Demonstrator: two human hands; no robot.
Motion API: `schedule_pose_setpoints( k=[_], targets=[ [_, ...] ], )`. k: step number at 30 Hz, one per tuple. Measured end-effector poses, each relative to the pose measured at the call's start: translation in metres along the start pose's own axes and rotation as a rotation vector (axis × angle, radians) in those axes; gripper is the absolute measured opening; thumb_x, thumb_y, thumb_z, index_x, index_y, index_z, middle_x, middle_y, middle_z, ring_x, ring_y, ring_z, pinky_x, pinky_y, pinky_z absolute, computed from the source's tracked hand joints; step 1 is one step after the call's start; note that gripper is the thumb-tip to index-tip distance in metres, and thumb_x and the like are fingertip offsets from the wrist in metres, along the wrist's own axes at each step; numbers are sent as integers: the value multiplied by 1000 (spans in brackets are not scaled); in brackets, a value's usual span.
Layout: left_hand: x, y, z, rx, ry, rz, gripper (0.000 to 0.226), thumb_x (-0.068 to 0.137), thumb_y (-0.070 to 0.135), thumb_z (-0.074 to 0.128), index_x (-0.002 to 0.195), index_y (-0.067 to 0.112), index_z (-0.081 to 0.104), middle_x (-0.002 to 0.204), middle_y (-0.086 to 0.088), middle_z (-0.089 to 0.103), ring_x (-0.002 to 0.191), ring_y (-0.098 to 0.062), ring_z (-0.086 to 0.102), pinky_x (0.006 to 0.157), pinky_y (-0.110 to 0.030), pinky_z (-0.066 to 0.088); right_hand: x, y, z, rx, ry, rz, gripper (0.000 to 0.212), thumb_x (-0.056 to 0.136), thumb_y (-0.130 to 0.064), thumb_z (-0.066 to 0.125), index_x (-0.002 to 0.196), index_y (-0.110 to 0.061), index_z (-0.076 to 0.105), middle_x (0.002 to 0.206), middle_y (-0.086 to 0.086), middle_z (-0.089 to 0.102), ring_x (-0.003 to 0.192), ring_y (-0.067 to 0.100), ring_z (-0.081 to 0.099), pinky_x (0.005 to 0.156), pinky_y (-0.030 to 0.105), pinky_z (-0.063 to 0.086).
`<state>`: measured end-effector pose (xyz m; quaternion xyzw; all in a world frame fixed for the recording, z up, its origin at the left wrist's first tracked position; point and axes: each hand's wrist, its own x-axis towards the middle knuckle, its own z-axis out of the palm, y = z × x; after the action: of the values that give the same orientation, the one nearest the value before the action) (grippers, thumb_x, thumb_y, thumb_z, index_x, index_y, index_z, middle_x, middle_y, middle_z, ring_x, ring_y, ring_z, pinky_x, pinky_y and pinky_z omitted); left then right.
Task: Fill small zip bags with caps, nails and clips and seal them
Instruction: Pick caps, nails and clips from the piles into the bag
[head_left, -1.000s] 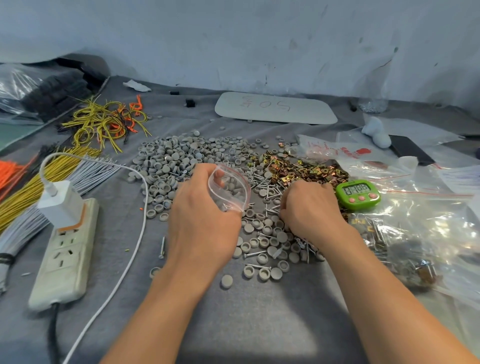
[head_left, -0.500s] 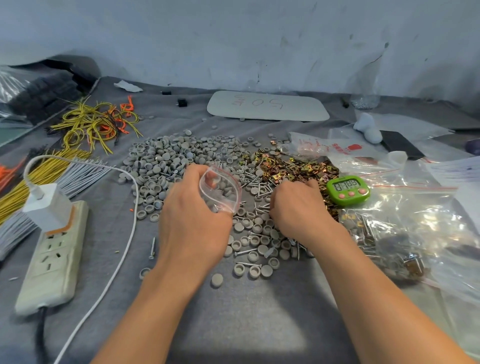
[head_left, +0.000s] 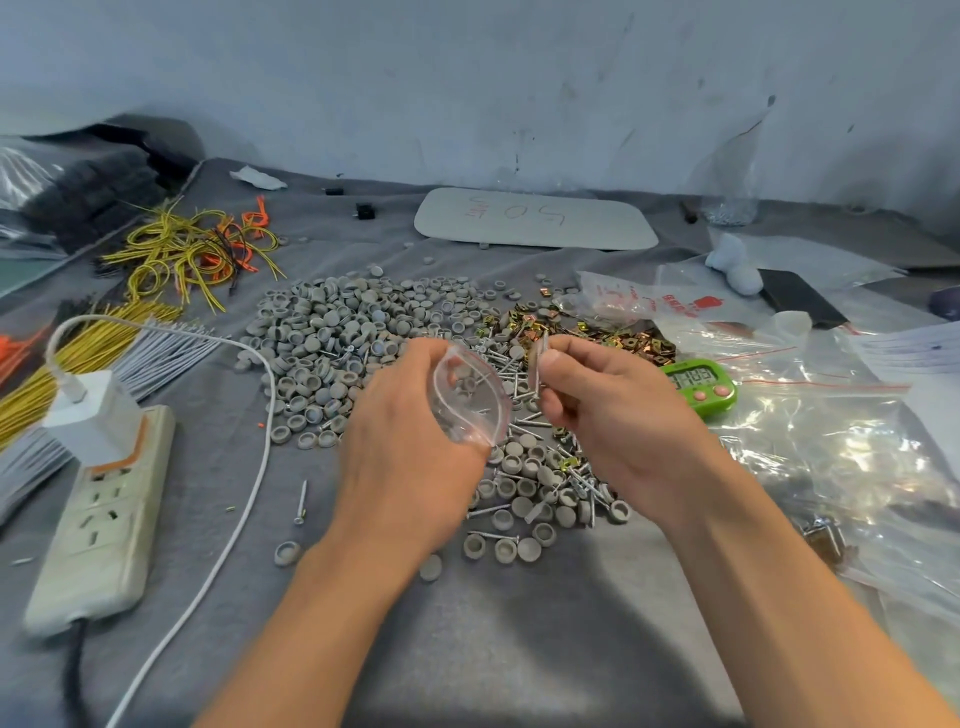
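At frame centre the left hand (head_left: 410, 441) held a small clear zip bag (head_left: 470, 400), its grip closed on the bag's lower edge and its mouth propped open toward the right. Contents of the bag could not be made out; it looked see-through, with the pile showing behind it. Just right of the bag, the right hand (head_left: 608, 415) pinched a few nails (head_left: 540, 358) upright between thumb and fingers, their tips close to the bag mouth but apart from it.

On the grey worktop (head_left: 519, 649), a heap of grey caps (head_left: 337, 332) lay above and left of the hands. Brass-coloured clips (head_left: 597, 332) lay upper right of centre. Loose nails and caps were mixed below the hands.

At the right of the frame, large clear bags (head_left: 841, 457) lay flat; metal parts showed inside the lower one, kind unclear. A printed bag (head_left: 634, 304) lay above the clips, contents unclear. A green timer (head_left: 701, 384) sat beside the right hand. A power strip (head_left: 104, 519) with a white charger lay at the left.
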<state>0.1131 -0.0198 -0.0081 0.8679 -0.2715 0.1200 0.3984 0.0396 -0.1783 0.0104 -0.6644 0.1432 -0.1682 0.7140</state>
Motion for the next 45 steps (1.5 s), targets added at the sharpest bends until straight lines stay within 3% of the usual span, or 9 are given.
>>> schedule_pose_setpoints(
  k=[5, 12, 17, 20, 21, 23, 31, 39, 45],
  targets=[
    [-5, 4, 5, -68, -30, 31, 51, 73, 35, 84, 102, 50, 44, 90, 20, 57, 84, 1, 53, 63, -18, 35, -10, -5, 23, -17, -26, -66, 26, 95, -9, 69, 76, -25, 77, 77, -8, 71, 73, 3, 63, 73, 14, 50],
    [-3, 2, 2, -153, -29, 2, 43, 73, 38, 77, 103, 49, 47, 87, 17, 63, 76, 3, 56, 56, -15, 33, -6, -9, 38, -345, 100, -79, 15, 84, -18, 83, 83, -33, 85, 134, -17, 60, 130, 1, 52, 110, 42, 45],
    [5, -1, -6, -324, 33, -15, 38, 68, 35, 81, 98, 41, 59, 96, 26, 67, 83, 5, 64, 64, -13, 46, 0, -16, 22, -86, 196, -163, 22, 90, -11, 73, 83, -29, 85, 100, -14, 79, 96, -7, 68, 83, 24, 50],
    [12, -5, -10, -595, 76, -88, 34, 70, 21, 82, 98, 34, 66, 95, 21, 70, 83, 4, 66, 67, -10, 48, 13, -4, 0, -493, 352, -94, 22, 94, -15, 72, 82, -30, 83, 79, -16, 77, 67, 2, 69, 91, 24, 48],
    [14, -6, -11, -727, 104, -124, 34, 71, 16, 81, 99, 29, 68, 93, 17, 70, 83, 3, 67, 70, -13, 49, 17, 2, -6, -691, 329, -41, 23, 95, -15, 71, 83, -31, 82, 76, -15, 75, 53, 1, 64, 55, 6, 35],
    [15, -7, -16, -839, 215, -123, 32, 71, 12, 79, 98, 24, 68, 93, 13, 70, 87, -2, 67, 76, -18, 51, 25, 12, -12, -959, 250, 53, 22, 95, -14, 72, 85, -32, 81, 78, -14, 72, 48, -3, 59, 43, 6, 35],
    [14, 0, -22, -513, 364, 102, 33, 73, 19, 79, 96, 35, 61, 93, 17, 67, 94, -6, 67, 84, -16, 48, 41, 24, 1, -1311, 149, 29, 6, 88, -28, 78, 82, -28, 79, 84, -9, 74, 88, 18, 68, 105, 46, 50],
    [12, 2, -9, -866, 152, -151, 29, 68, 19, 80, 95, 25, 72, 95, 6, 75, 90, -11, 71, 79, -25, 54, 41, 30, 6, -1515, 21, 15, 9, 87, -15, 66, 85, -23, 70, 76, -4, 67, 83, 23, 62, 102, 44, 32],
    [13, -4, -11, -597, 128, -74, 31, 65, 27, 80, 94, 28, 71, 90, 13, 72, 86, -4, 69, 77, -18, 51, 31, 26, 14, -1674, -122, -6, 5, 85, -14, 54, 84, -18, 57, 83, 0, 54, 85, 27, 47, 86, 42, 23]
  ],
)
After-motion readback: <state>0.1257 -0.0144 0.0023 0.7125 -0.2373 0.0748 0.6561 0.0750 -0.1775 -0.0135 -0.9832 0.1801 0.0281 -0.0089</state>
